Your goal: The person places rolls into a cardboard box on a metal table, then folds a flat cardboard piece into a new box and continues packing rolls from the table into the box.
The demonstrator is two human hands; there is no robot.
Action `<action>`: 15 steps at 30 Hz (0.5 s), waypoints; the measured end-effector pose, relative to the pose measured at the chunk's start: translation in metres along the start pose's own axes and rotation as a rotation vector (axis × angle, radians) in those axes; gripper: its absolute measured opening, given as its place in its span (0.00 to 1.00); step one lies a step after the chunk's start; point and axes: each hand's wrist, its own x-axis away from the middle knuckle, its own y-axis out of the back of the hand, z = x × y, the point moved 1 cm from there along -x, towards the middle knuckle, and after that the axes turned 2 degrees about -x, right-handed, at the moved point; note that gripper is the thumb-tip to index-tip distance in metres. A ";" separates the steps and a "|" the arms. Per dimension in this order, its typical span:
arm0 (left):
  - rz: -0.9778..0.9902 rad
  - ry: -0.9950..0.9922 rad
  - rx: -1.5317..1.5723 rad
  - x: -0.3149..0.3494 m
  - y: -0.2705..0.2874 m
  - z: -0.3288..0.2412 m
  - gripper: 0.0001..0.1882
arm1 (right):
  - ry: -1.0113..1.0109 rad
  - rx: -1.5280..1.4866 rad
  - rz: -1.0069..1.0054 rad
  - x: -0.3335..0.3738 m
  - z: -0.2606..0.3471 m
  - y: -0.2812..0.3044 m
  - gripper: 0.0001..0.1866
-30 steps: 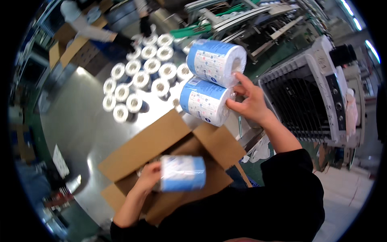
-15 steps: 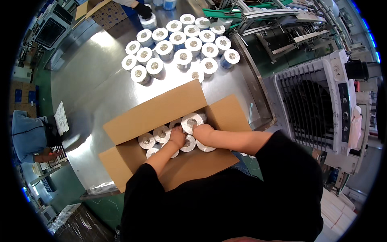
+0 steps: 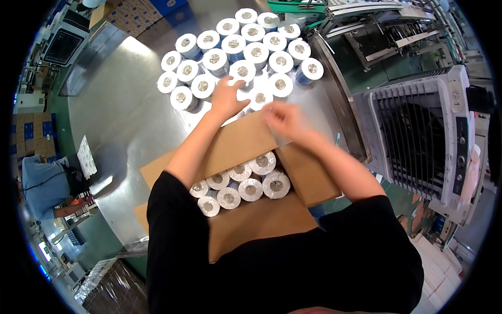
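My left hand (image 3: 228,100) reaches over the box's far flap with its fingers spread, holding nothing, just in front of a white wrapped roll (image 3: 242,70) in the upright group on the table. My right hand (image 3: 285,121), smeared by motion, is over the flap's right end, close to the nearest roll (image 3: 261,99); its fingers look bent, but their grip is unclear. Below my arms stands an open cardboard box (image 3: 261,222). Two rows of white wrapped rolls (image 3: 251,189) with round cores stand upright in it; my left arm hides part of its left side.
The metal table (image 3: 112,99) has a raised edge at right. Beyond that edge stands a large grey air cooler (image 3: 408,133), with a conveyor frame (image 3: 366,21) at the far right. A co-worker in a blue shirt (image 3: 44,183) is at left, near a white sheet (image 3: 87,157).
Both hands have left the rolls in the box and moved up and away to the group on the table. The rolls stay in the box. The gloved hand at the far side is gone from view.
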 end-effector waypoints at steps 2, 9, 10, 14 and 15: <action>0.131 -0.034 -0.166 -0.028 -0.033 0.000 0.34 | -0.166 0.216 -0.127 -0.040 -0.038 0.031 0.15; 0.242 0.115 -0.394 -0.075 -0.106 -0.001 0.34 | -0.446 0.744 0.411 -0.115 -0.173 0.043 0.48; 0.142 0.104 -0.327 -0.076 -0.109 -0.001 0.29 | -0.410 0.709 0.411 -0.121 -0.190 0.045 0.48; 0.043 0.123 -0.174 -0.078 -0.115 0.010 0.21 | -0.317 0.504 0.288 -0.127 -0.216 0.039 0.47; 0.039 0.118 -0.167 -0.075 -0.117 0.010 0.20 | -0.319 0.477 0.235 -0.125 -0.218 0.036 0.46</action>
